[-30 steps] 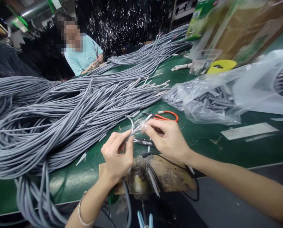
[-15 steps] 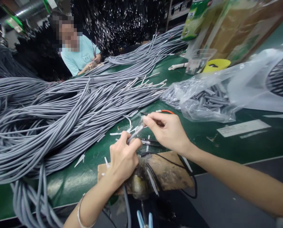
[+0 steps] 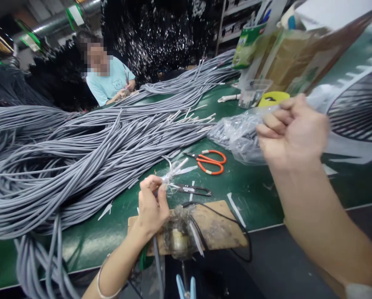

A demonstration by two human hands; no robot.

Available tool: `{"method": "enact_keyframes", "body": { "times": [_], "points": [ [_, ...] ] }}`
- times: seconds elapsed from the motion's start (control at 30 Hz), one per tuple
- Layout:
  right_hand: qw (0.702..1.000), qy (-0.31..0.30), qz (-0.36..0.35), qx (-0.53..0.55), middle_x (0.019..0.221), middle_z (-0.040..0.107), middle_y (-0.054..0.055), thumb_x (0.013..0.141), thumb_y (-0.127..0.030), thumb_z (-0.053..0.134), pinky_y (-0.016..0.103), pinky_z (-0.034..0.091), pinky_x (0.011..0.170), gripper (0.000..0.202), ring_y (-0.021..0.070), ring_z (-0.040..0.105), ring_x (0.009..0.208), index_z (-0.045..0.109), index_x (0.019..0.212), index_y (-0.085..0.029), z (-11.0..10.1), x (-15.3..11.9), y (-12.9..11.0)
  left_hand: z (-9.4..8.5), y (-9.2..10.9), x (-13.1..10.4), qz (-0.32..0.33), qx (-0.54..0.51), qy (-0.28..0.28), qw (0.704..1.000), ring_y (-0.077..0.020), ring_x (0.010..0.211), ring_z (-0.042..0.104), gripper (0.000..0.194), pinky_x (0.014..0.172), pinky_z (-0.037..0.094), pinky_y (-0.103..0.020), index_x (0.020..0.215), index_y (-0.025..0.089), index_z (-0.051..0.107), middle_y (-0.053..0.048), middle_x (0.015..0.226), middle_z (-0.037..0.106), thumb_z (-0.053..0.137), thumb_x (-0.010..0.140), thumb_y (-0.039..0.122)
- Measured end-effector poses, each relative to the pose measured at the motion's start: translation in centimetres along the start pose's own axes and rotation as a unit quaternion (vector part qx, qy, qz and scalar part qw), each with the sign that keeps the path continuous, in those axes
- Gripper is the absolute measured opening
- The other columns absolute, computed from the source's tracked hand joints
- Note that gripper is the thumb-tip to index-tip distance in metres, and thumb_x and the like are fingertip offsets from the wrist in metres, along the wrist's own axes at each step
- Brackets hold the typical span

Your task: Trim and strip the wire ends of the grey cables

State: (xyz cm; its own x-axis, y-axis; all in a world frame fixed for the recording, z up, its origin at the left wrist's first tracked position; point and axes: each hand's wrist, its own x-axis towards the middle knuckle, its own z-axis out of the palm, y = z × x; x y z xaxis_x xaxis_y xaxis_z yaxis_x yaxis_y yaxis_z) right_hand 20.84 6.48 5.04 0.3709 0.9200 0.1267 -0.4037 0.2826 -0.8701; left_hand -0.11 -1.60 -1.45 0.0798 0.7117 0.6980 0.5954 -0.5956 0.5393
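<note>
My left hand (image 3: 151, 205) pinches a grey cable (image 3: 158, 265) near its end, above a wooden board. From the fingers, the stripped end fans out in white strands and clear, wispy fibre (image 3: 173, 172). My right hand (image 3: 293, 131) is raised on the right, its fingers curled closed in front of the clear plastic bag (image 3: 248, 151) of short grey tubes. Whatever those fingers may hold is hidden. Between the hands lie orange-handled scissors (image 3: 201, 159) and small dark thread snips (image 3: 188, 189) on the green table.
Long bundles of grey cable (image 3: 89, 162) cover the left side. A motor-like metal device (image 3: 179, 238) sits on the wooden board (image 3: 221, 224) at the front edge. A fan (image 3: 360, 104), yellow tub (image 3: 274, 98) and plastic cup (image 3: 254, 93) stand right. A person (image 3: 111, 83) works opposite.
My right hand has left the cable end and swung up and right, uncovering the scissors and snips. My left hand keeps the cable, slightly lower, and the cable's fibres now spread apart.
</note>
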Motion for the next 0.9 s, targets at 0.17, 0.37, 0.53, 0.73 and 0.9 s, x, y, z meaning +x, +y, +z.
{"method": "enact_keyframes", "body": {
  "times": [0.17, 0.37, 0.53, 0.73, 0.9],
  "points": [
    [0.956, -0.181, -0.140, -0.185, 0.045, 0.033, -0.006, 0.075, -0.039, 0.060, 0.024, 0.019, 0.039, 0.035, 0.0049, 0.027, 0.041, 0.045, 0.050, -0.019, 1.4, -4.3, 1.5, 0.5, 1.2, 0.7, -0.052, -0.011, 0.074, 0.996, -0.0062, 0.051, 0.054, 0.026, 0.043, 0.037, -0.015, 0.105, 0.019, 0.036, 0.002, 0.070, 0.054, 0.052, 0.084, 0.016],
    [0.894, -0.344, -0.098, -0.269, 0.044, 0.030, -0.008, 0.063, -0.046, 0.071, 0.020, 0.016, 0.038, 0.033, 0.0041, 0.021, 0.042, 0.063, 0.062, -0.014, 2.2, -7.2, 4.3, 0.3, 0.9, -0.1, 0.020, 0.095, 0.088, 0.991, -0.0110, 0.062, 0.064, 0.029, 0.045, 0.042, -0.015, 0.098, 0.019, 0.039, -0.003, 0.080, 0.063, 0.055, 0.077, 0.007],
    [0.909, -0.326, -0.085, -0.245, 0.050, 0.049, -0.002, 0.076, -0.035, 0.060, 0.020, 0.029, 0.041, 0.027, 0.0072, 0.038, 0.044, 0.065, 0.063, -0.013, 2.3, -7.3, 4.9, 0.4, 0.3, -0.5, 0.081, 0.181, 0.077, 0.977, -0.0119, 0.059, 0.064, 0.029, 0.049, 0.046, -0.018, 0.098, 0.018, 0.042, -0.005, 0.081, 0.066, 0.056, 0.077, 0.006],
    [0.871, -0.282, -0.258, -0.309, 0.050, 0.055, -0.001, 0.079, -0.016, 0.051, 0.020, 0.035, 0.045, 0.024, 0.0070, 0.043, 0.042, 0.063, 0.058, -0.015, 2.2, -8.0, 4.8, 0.1, 0.6, 0.0, 0.084, 0.218, 0.046, 0.971, -0.0103, 0.050, 0.059, 0.024, 0.045, 0.040, -0.018, 0.098, 0.017, 0.043, -0.002, 0.071, 0.064, 0.052, 0.079, 0.006],
    [0.828, -0.294, -0.366, -0.306, 0.045, 0.051, -0.003, 0.071, -0.007, 0.050, 0.018, 0.034, 0.042, 0.021, 0.0054, 0.040, 0.038, 0.059, 0.055, -0.017, 1.9, -8.0, 4.3, -0.2, 0.7, 0.4, 0.099, 0.228, 0.032, 0.968, -0.0093, 0.054, 0.059, 0.023, 0.050, 0.040, -0.018, 0.098, 0.016, 0.048, -0.001, 0.068, 0.062, 0.049, 0.079, 0.002]
  ]
}}
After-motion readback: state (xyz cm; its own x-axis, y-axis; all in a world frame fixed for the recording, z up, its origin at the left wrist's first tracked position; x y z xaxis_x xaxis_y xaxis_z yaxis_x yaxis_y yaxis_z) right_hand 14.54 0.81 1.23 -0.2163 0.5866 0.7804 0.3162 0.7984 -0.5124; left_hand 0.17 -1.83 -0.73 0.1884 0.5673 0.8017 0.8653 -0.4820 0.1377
